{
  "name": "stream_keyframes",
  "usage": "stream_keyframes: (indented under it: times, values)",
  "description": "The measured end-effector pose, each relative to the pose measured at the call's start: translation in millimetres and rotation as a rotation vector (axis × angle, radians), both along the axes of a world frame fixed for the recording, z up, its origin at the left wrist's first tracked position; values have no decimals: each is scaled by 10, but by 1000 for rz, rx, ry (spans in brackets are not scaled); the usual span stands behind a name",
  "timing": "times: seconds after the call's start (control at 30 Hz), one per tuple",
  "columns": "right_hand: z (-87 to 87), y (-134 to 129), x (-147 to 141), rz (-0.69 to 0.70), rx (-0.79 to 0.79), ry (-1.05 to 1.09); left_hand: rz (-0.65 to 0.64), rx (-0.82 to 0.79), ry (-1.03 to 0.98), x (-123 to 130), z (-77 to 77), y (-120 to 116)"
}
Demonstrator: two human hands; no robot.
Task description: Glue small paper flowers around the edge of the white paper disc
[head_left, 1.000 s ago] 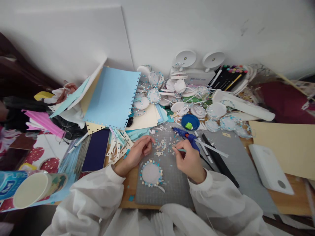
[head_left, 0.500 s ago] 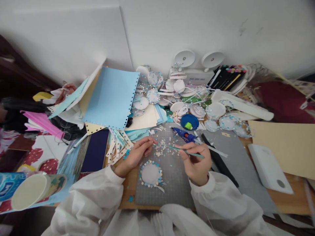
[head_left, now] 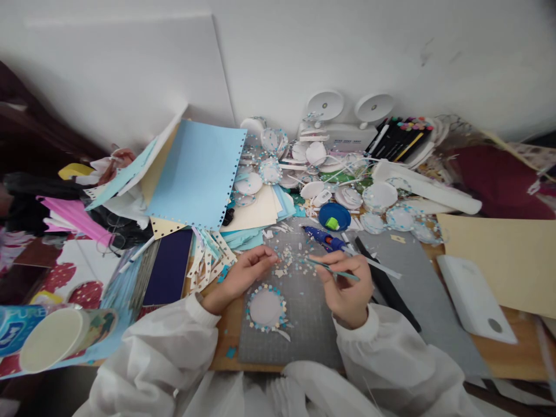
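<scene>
My right hand (head_left: 347, 289) is closed around teal tweezers (head_left: 334, 270), whose tips point left over small star-shaped paper pieces (head_left: 289, 258) scattered on the grey cutting mat (head_left: 304, 318). On the left side of that scatter is my left hand (head_left: 252, 272). Its thumb and forefinger come together at the tips; whatever may be between them is too small to name. Just below, a round white disc (head_left: 266, 310) lies flat, ringed with blue and cream stars, a short white strip at its lower right.
Behind the mat are a blue glue gun (head_left: 324, 237), a blue dish (head_left: 334, 216) and a pile of decorated white discs (head_left: 269, 171). Star-punched blue paper (head_left: 200, 174) stands at left. A black bar (head_left: 386, 284) and white case (head_left: 475, 298) lie right; a cup (head_left: 54, 339) stands far left.
My left thumb and forefinger have drawn together beside the star pieces. My right hand and the tweezers have barely shifted.
</scene>
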State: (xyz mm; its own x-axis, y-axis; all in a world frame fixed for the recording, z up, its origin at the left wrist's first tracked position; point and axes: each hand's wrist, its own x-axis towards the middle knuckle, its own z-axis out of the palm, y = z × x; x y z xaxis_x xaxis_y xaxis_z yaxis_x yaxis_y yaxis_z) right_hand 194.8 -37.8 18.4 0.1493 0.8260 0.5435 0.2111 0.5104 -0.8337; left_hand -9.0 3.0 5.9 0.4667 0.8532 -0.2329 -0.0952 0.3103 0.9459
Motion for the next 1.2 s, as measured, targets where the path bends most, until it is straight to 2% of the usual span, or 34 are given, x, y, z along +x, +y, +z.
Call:
stream_keyframes:
  times: [0.1, 0.3, 0.4, 0.6, 0.8, 1.03, 1.2]
  values:
    - [-24, 64, 51, -70, -74, -198, 60, -80, -107, 3, -24, 17]
    - [-71, 88, 86, 2, -179, -520, 70, -100, -156, 9, -24, 22]
    - [-63, 81, 100, -7, -214, -593, 67, -99, -153, 8, -32, 20]
    - [-43, 79, 103, 31, -228, -607, 64, -96, -130, 1, -53, 21]
    - [-81, 88, 86, 43, -233, -519, 62, -92, -136, 2, -41, 19]
    - [9, 63, 33, 2, -129, -188, 47, -96, -123, -1, -28, 18]
    - [75, 39, 32, -8, -164, 67, 52, -78, -97, -6, -23, 10]
